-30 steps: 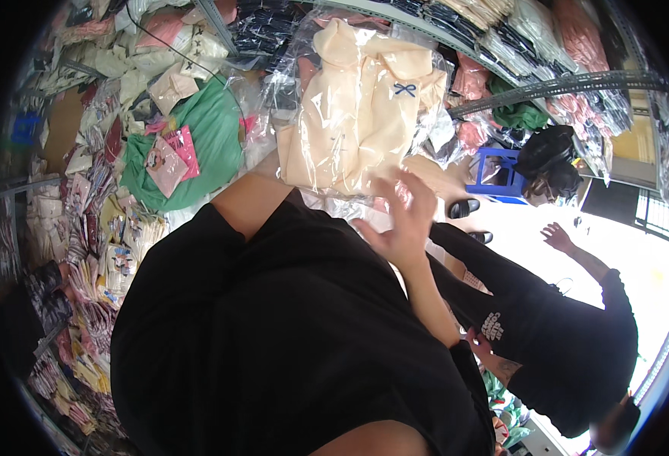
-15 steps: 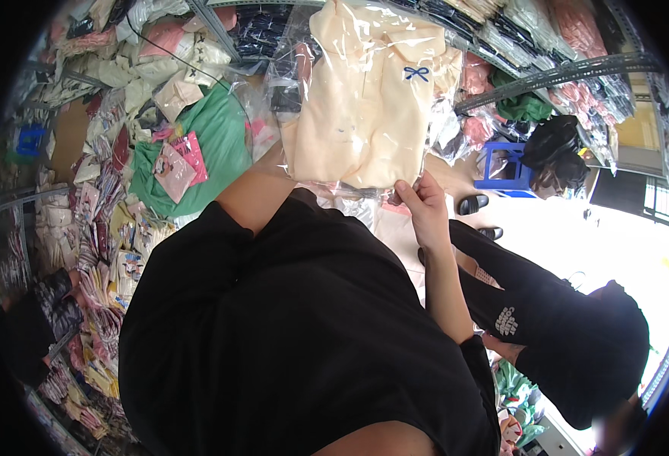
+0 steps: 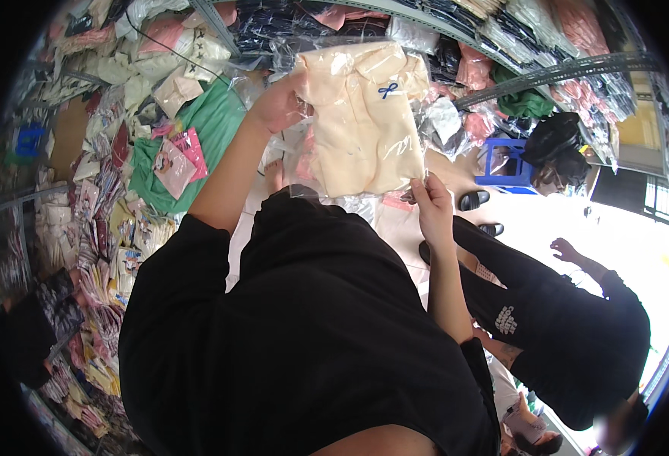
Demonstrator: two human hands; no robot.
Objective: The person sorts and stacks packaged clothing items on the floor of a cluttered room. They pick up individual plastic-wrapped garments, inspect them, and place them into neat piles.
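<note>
A cream garment (image 3: pixel 357 129) with a small blue bow, folded flat in a clear plastic bag, is held up in front of me. My left hand (image 3: pixel 283 105) grips the bag's left edge near its upper part; the fingertips are partly hidden by the shiny plastic. At the lower right corner, my right hand (image 3: pixel 433 201) pinches the bag between thumb and fingers. The bag tilts slightly, and the garment's collar end points away from me.
Piles of bagged clothes fill metal shelves (image 3: pixel 555 72) ahead and left. A green sack (image 3: pixel 216 125) carries a pink packet (image 3: pixel 190 152). To the right are a blue stool (image 3: pixel 504 163), black slippers (image 3: pixel 472 201) and a person in black (image 3: pixel 570 334). Another person (image 3: pixel 34 327) is at far left.
The bagged garment has come lower and tilted. My left hand, hidden behind it before, now shows at its left edge. The person on the right has stretched an arm out.
</note>
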